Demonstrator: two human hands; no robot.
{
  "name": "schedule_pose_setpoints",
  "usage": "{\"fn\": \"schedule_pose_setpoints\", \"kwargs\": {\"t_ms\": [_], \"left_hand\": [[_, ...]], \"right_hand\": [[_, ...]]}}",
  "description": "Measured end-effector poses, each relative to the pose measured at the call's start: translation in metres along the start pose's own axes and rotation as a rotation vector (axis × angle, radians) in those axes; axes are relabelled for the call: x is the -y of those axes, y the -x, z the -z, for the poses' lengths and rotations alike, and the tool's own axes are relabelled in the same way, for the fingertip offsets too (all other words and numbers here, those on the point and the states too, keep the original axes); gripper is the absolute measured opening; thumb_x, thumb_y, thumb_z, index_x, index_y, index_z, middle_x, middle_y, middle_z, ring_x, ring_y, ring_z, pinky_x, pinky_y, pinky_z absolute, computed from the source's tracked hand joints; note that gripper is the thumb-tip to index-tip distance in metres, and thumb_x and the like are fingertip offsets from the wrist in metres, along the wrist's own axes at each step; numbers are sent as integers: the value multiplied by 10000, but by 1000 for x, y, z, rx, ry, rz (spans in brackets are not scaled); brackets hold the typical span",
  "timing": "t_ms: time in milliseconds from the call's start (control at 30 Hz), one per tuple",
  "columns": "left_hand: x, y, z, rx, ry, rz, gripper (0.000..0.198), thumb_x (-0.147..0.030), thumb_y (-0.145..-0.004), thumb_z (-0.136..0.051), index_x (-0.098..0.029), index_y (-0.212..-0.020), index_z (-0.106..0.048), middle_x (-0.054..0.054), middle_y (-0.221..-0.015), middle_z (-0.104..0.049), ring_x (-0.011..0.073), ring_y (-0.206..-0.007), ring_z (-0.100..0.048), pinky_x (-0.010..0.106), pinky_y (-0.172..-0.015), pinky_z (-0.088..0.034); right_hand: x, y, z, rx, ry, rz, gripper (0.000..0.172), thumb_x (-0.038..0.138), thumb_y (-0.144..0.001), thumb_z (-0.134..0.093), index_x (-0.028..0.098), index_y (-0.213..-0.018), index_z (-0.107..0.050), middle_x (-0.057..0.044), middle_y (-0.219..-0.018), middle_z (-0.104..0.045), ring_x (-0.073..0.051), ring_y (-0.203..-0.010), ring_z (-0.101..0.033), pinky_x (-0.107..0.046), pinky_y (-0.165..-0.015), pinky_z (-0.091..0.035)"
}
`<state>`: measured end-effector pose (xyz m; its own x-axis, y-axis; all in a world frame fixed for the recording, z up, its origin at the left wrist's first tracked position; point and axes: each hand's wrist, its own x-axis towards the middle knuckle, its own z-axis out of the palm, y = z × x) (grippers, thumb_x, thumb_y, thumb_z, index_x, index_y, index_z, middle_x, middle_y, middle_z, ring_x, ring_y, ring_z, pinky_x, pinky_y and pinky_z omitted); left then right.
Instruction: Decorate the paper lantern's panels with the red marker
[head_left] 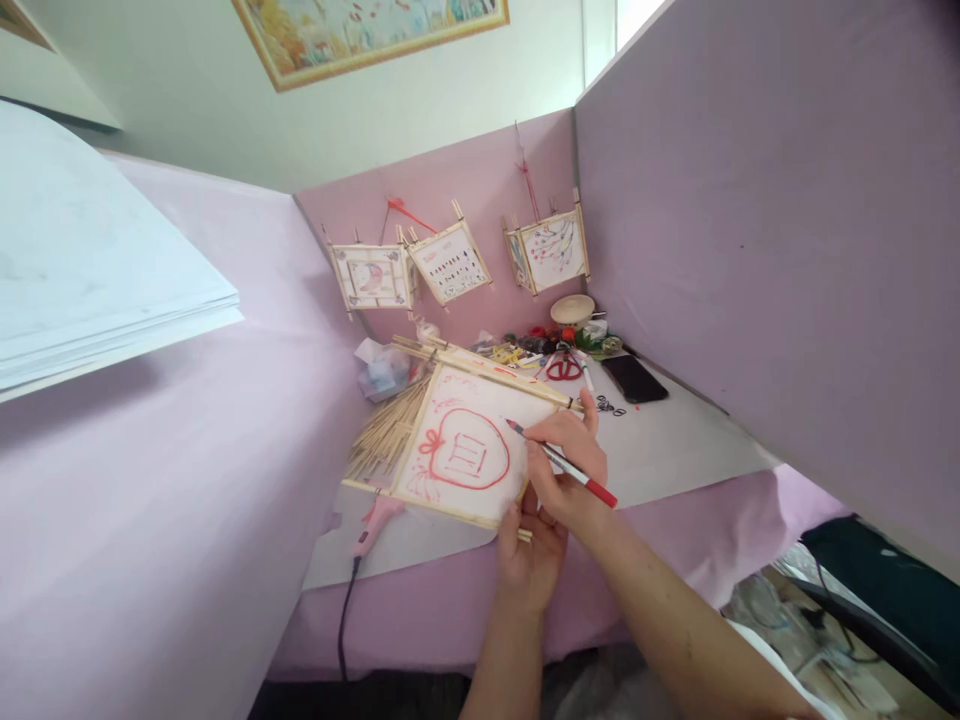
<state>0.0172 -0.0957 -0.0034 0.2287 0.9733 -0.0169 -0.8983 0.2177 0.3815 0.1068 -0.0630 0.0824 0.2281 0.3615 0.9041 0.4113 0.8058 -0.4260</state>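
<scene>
A red-ended pen [574,470] is pinched in the bent fingers of the right hand [574,450], its forearm slanted from lower right. By the left hand [536,560], raised from below, a stick-framed lantern [480,440] is grasped at its lower right corner, over the worktop [675,455]. The pen's long axis is slanted, its tip directed up-left, beside a red heart outline [509,460]; whether the paper is touched cannot be told.

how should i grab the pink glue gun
Probably by its handle, coming from the near side: the pink glue gun lies with its corded end toward you, while its front end points up to the edge of the bamboo-framed panel.
</scene>
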Motion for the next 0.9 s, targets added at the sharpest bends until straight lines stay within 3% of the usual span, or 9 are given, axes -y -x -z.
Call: {"fn": "schedule_pose_setpoints", "kwargs": {"t_ms": [267, 433, 567, 700, 900], "left_hand": [[0, 0, -6, -41, -6, -18, 300, -272, -901, -436, -224, -1050, -692, 33, -1178, -660, 167, -1104, -586, 296, -965, -443], [6, -9, -26, -41, -20, -100, 354, -320, -873, -452, -206, -1155, -633, 51, -1256, -605, 194, -1247, -480, 321, -1050, -373], [14, -15, -38, 20, -33, -67, 405, -365, -862, -449, -213, -1208, -592, 60, -1302, -567, 210, -1312, -410, 335, -1081, -334], [22, -15, -32, -16, -12, -50, 432, -383, -849, -467, -223, -1237, -571, 59, -1355, -528, 231, -1325, -392, 371, -1094, -320], [22, -12, -24, 32, -4, -11, 395, -391, -862, -463, -229, -1188, -617, 60, -1296, -584, 230, -1298, -431, 390, -1090, -330]], "right_hand": [[1, 2, 0, 7, 21, 6, 132, 122, -761, -558, 237, -814, -598, 39, -733, -645, -130, -701, -605, -515, -1106, -239], [5, 1, -3, -36, 6, -42, 130, 130, -778, -545, 234, -836, -598, 33, -766, -647, -132, -736, -612, -541, -1127, -207], [6, -3, -7, -39, -8, -91, 134, 135, -789, -535, 242, -845, -594, 18, -788, -646, -147, -755, -611, -546, -1097, -279], [4, 0, -12, -88, -10, -119, 150, 155, -809, -510, 270, -869, -586, -15, -786, -638, -193, -765, -607, -544, -990, -409], [-2, 11, -16, -140, -2, -62, 181, 174, -839, -474, 285, -959, -551, -36, -805, -613, -209, -786, -598, -547, -926, -454]]}}
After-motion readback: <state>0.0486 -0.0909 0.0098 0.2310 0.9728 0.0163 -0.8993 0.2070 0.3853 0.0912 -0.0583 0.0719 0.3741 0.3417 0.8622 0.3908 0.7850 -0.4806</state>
